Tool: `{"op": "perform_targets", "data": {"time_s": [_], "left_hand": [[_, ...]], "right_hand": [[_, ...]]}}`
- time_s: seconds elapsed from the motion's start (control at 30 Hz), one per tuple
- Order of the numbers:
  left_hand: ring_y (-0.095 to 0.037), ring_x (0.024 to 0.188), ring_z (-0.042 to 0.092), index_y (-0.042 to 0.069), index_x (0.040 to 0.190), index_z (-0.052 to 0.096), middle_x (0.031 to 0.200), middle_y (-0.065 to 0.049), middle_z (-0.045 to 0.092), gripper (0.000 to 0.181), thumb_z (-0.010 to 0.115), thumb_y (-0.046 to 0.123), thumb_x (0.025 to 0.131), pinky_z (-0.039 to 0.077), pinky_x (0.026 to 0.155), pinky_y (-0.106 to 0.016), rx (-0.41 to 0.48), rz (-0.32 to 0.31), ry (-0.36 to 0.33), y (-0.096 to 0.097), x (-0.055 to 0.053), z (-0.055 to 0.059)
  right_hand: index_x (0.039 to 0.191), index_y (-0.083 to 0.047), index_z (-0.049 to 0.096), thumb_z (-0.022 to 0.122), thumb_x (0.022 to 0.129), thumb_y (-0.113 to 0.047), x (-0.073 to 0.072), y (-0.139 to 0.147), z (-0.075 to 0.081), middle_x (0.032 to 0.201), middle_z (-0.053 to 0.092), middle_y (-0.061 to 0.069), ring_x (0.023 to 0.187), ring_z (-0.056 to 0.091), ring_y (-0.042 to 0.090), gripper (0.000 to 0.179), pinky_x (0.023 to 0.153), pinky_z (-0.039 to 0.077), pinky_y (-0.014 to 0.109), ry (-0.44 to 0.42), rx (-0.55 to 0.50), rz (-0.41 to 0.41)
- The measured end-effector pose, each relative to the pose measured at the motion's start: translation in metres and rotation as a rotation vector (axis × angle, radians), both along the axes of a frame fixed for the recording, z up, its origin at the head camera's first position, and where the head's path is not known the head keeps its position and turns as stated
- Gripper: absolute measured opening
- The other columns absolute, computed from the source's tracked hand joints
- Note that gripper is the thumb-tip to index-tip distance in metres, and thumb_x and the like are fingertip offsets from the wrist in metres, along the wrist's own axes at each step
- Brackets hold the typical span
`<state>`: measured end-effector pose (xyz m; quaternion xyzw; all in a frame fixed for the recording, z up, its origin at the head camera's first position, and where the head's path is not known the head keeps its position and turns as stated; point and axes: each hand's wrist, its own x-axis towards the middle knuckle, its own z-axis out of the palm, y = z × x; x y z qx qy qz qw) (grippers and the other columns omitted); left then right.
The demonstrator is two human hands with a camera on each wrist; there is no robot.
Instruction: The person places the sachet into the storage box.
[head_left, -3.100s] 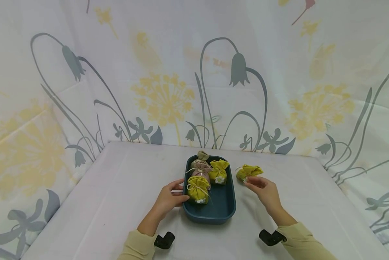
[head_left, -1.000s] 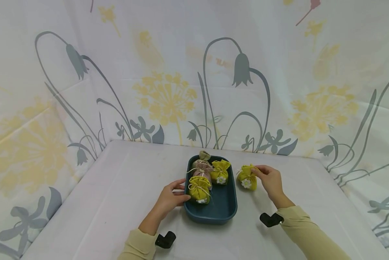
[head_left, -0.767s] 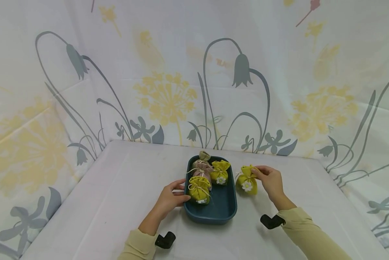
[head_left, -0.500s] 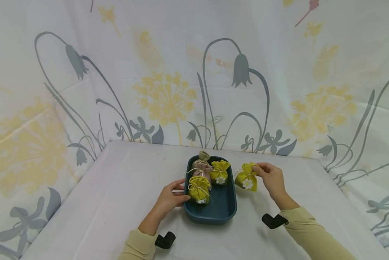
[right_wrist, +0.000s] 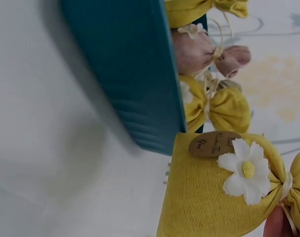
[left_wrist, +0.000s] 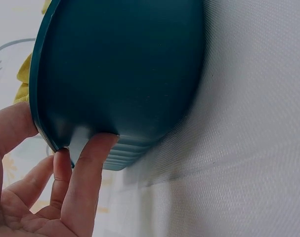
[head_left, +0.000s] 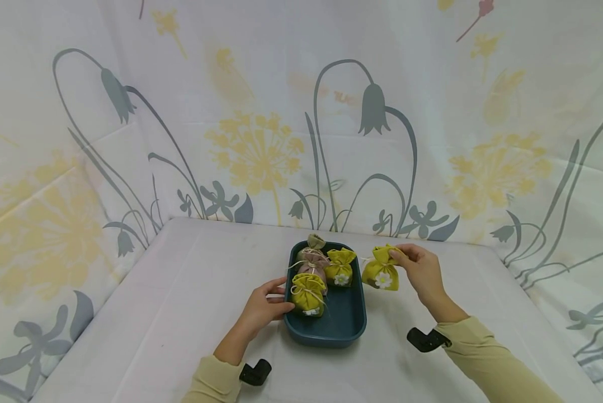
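Note:
My right hand (head_left: 422,274) pinches a yellow drawstring sachet (head_left: 380,275) by its gathered neck. The sachet hangs above the table, just right of the dark teal bin (head_left: 345,330); a white flower and an oval brown tag show on its yellow cloth (right_wrist: 209,202) in the right wrist view. My left hand (head_left: 263,305) holds the bin's left side, thumb at the rim and fingers against the outer wall (left_wrist: 125,64). Inside the bin are a near yellow sachet (head_left: 307,294), another yellow sachet (head_left: 339,266), a mauve sachet (head_left: 314,263) and a greenish-beige sachet (head_left: 315,242), partly hidden.
The bin stands on a white-covered table (head_left: 206,263). A white curtain (head_left: 281,84) printed with flowers rises behind the table and along its sides. A black wrist camera (head_left: 255,372) sits by the left cuff, another black camera (head_left: 427,339) by the right.
The right hand moved from the sachet's lower part to its neck, turned it upright and raised it off the table, slightly leftward. The left hand and bin stay put.

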<state>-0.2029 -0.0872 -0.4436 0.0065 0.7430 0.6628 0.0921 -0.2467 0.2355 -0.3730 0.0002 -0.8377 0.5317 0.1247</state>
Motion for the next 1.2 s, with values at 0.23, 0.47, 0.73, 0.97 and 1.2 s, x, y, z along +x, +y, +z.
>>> {"op": "perform_targets", "data": {"time_s": [0.23,0.47,0.73,0.97,1.2], "left_hand": [[-0.025,0.100,0.059,0.004,0.138,0.043,0.115,-0.016,0.049,0.065,0.072,0.004,0.080,0.056,0.070,-0.035,0.005,0.001,-0.005,-0.001,0.000,-0.001],[-0.027,0.100,0.059,-0.001,0.137,0.043,0.114,-0.018,0.049,0.062,0.069,0.000,0.081,0.056,0.071,-0.036,0.006,-0.009,-0.001,0.001,0.007,0.015],[-0.025,0.100,0.059,0.004,0.138,0.043,0.115,-0.017,0.049,0.065,0.072,0.004,0.080,0.056,0.071,-0.035,0.008,-0.001,-0.001,-0.001,0.000,0.001],[-0.025,0.100,0.059,0.005,0.137,0.044,0.115,-0.016,0.049,0.065,0.073,0.004,0.079,0.056,0.070,-0.035,-0.001,0.002,-0.008,0.000,-0.001,0.000],[-0.025,0.100,0.059,0.004,0.137,0.045,0.114,-0.017,0.049,0.064,0.072,0.003,0.079,0.056,0.071,-0.035,0.004,0.001,-0.007,0.001,-0.002,-0.001]], "right_hand": [[0.105,0.008,0.063,0.064,0.089,-0.023,0.001,-0.007,0.007,0.092,0.067,0.013,0.075,0.061,0.002,0.035,0.072,0.049,0.013,0.060,-0.031,0.039],[0.104,0.009,0.062,0.064,0.089,-0.016,0.004,-0.021,0.010,0.092,0.066,0.013,0.076,0.062,0.005,0.029,0.072,0.052,0.017,0.069,-0.077,0.109],[0.102,0.009,0.063,0.064,0.089,-0.012,0.006,-0.040,0.011,0.094,0.065,0.017,0.076,0.063,0.008,0.025,0.073,0.054,0.024,0.053,-0.105,0.172],[0.100,0.007,0.064,0.064,0.089,-0.013,0.006,-0.055,0.003,0.092,0.066,0.014,0.077,0.063,0.012,0.023,0.075,0.055,0.032,0.005,-0.104,0.213],[0.099,0.008,0.062,0.064,0.089,-0.011,0.007,-0.067,-0.004,0.091,0.064,0.014,0.077,0.062,0.015,0.022,0.077,0.054,0.039,-0.029,-0.128,0.252]]}}
